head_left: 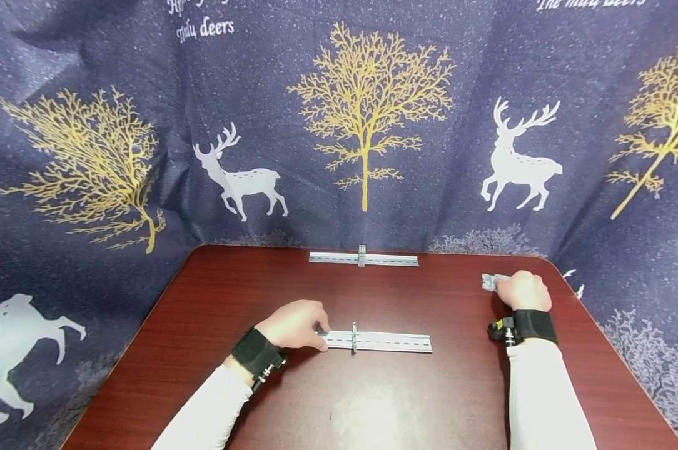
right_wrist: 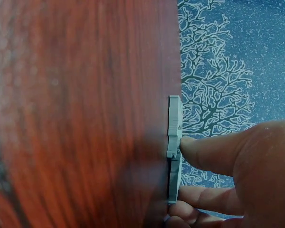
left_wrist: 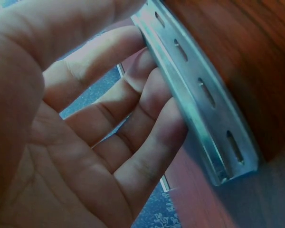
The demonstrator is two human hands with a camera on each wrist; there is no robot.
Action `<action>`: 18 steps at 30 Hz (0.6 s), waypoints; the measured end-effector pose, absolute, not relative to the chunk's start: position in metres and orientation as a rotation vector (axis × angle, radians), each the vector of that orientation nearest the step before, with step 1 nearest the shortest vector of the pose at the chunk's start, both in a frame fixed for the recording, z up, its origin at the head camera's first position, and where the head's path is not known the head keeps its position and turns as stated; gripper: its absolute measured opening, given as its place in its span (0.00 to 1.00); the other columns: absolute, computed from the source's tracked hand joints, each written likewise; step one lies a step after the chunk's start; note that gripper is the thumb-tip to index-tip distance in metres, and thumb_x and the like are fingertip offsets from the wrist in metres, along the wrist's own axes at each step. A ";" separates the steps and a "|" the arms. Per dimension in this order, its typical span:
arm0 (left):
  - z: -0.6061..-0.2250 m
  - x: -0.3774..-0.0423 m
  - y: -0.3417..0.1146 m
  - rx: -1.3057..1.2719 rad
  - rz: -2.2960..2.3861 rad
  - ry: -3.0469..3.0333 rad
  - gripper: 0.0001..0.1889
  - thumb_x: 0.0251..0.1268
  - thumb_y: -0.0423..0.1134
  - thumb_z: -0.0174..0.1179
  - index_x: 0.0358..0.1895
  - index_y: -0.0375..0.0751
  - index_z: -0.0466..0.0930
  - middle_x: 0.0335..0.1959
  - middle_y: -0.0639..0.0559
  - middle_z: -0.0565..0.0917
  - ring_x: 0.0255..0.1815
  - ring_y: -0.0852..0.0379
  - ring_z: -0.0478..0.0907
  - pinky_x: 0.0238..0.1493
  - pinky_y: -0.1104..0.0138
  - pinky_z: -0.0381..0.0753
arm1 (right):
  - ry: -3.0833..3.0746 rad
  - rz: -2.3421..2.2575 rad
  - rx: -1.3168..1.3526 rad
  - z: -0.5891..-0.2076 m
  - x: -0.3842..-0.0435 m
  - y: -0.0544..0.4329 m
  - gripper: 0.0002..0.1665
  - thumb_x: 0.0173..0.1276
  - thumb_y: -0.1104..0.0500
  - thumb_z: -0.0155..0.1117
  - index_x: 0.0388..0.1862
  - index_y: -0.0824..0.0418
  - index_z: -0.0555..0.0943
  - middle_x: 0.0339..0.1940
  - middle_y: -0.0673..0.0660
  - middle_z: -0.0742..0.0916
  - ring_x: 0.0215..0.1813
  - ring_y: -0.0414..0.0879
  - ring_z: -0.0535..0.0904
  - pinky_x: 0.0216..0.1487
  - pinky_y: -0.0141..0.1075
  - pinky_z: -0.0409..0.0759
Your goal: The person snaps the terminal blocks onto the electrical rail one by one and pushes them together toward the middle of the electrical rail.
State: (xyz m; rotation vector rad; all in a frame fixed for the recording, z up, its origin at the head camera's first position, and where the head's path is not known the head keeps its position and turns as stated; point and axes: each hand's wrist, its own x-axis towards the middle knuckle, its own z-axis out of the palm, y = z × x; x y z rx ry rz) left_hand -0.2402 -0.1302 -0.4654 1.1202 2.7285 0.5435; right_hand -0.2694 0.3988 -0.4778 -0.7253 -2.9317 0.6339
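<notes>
A slotted metal DIN rail (head_left: 395,342) lies across the middle of the table, with a thin upright grey piece (head_left: 354,337) mounted on it. My left hand (head_left: 298,325) grips the rail's left end between thumb and fingers; in the left wrist view the fingertips meet the slotted rail (left_wrist: 204,95) along one long edge. At the back right, my right hand (head_left: 523,290) is over small flat grey terminal blocks (head_left: 488,282). In the right wrist view the thumb presses against one grey terminal block (right_wrist: 174,175), with curled fingers at its lower end, partly hidden.
A second slotted rail (head_left: 333,257) lies near the table's back edge, bearing several thin grey blocks (head_left: 362,256). The dark red table (head_left: 418,400) ends at a blue patterned cloth (head_left: 406,225) behind and at both sides.
</notes>
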 end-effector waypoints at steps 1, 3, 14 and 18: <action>-0.465 -0.240 -0.130 1.119 0.548 2.726 0.13 0.53 0.43 0.88 0.38 0.45 0.95 0.33 0.57 0.84 0.33 0.63 0.76 0.40 0.65 0.79 | -2.933 0.636 -0.728 -0.478 -0.269 0.399 0.34 0.75 0.45 0.59 0.51 0.80 0.81 0.58 0.87 0.81 0.58 0.82 0.81 0.49 0.69 0.82; -0.465 -0.240 -0.130 1.120 0.553 2.724 0.13 0.53 0.42 0.88 0.38 0.45 0.95 0.33 0.57 0.84 0.33 0.63 0.76 0.40 0.64 0.80 | -2.936 0.639 -0.734 -0.478 -0.269 0.400 0.34 0.74 0.45 0.59 0.52 0.80 0.81 0.58 0.87 0.81 0.58 0.82 0.81 0.50 0.69 0.82; -0.466 -0.241 -0.129 1.124 0.552 2.726 0.13 0.53 0.43 0.87 0.39 0.45 0.95 0.33 0.57 0.84 0.33 0.63 0.75 0.40 0.65 0.79 | -2.918 0.658 -0.741 -0.478 -0.268 0.401 0.32 0.73 0.50 0.56 0.53 0.81 0.81 0.60 0.87 0.81 0.59 0.81 0.82 0.49 0.69 0.83; -0.467 -0.241 -0.129 1.114 0.554 2.726 0.13 0.54 0.43 0.87 0.39 0.45 0.95 0.33 0.57 0.84 0.33 0.63 0.75 0.40 0.65 0.79 | -2.896 0.661 -0.735 -0.478 -0.267 0.400 0.30 0.70 0.52 0.56 0.50 0.80 0.82 0.58 0.87 0.82 0.57 0.81 0.83 0.47 0.68 0.83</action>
